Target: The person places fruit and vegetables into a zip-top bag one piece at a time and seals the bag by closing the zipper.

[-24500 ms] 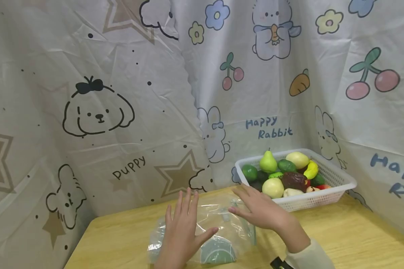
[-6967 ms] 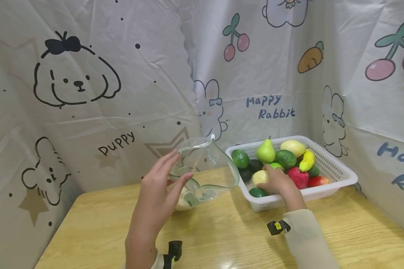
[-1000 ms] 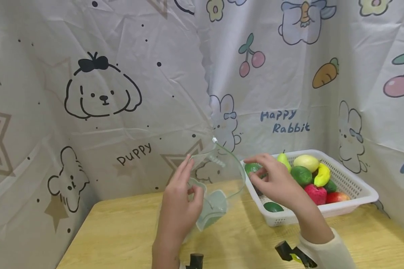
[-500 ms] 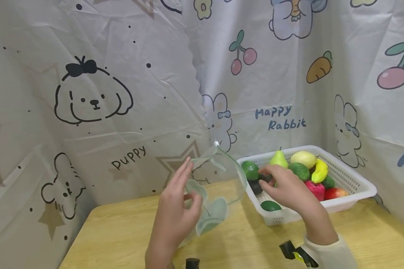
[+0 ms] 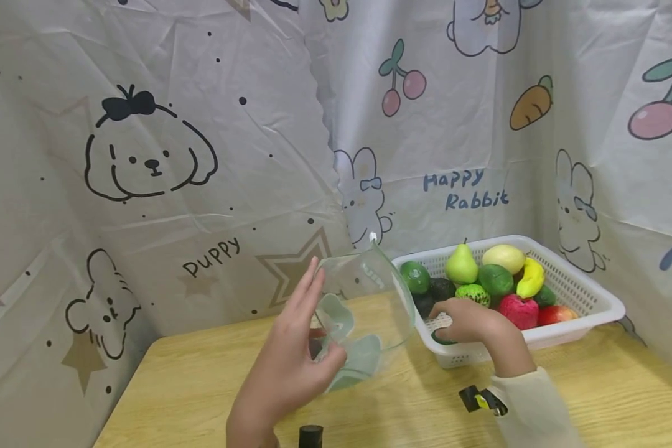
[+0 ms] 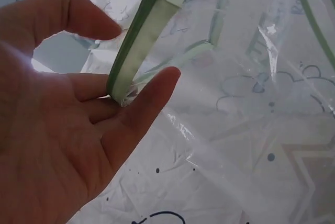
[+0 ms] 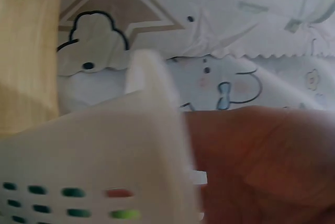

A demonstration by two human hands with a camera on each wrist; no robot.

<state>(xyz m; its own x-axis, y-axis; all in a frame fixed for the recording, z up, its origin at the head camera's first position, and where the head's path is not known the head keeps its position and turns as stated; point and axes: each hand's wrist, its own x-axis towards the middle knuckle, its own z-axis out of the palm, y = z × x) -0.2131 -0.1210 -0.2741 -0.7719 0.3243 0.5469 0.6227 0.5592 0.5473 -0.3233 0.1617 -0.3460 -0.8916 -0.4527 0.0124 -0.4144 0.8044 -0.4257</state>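
Observation:
My left hand holds a clear zip bag by the left of its mouth, which gapes toward the basket. Pale green patches show on the bag's side. In the left wrist view the bag's green-edged rim lies between thumb and fingers. My right hand reaches down inside the white basket, fingers bent, just over a dark green fruit in the near left corner. A gap shows between index finger and fruit. In the right wrist view the basket wall hides the fingertips.
The basket also holds a pear, a yellow banana-like fruit, a pinkish-red fruit, a bumpy green fruit and several other fruits. It stands on a wooden table, before a printed curtain.
My right hand has come from beside the bag's mouth down into the basket's near left corner. My left hand still holds the bag. The pale round fruit seen earlier has left the basket.

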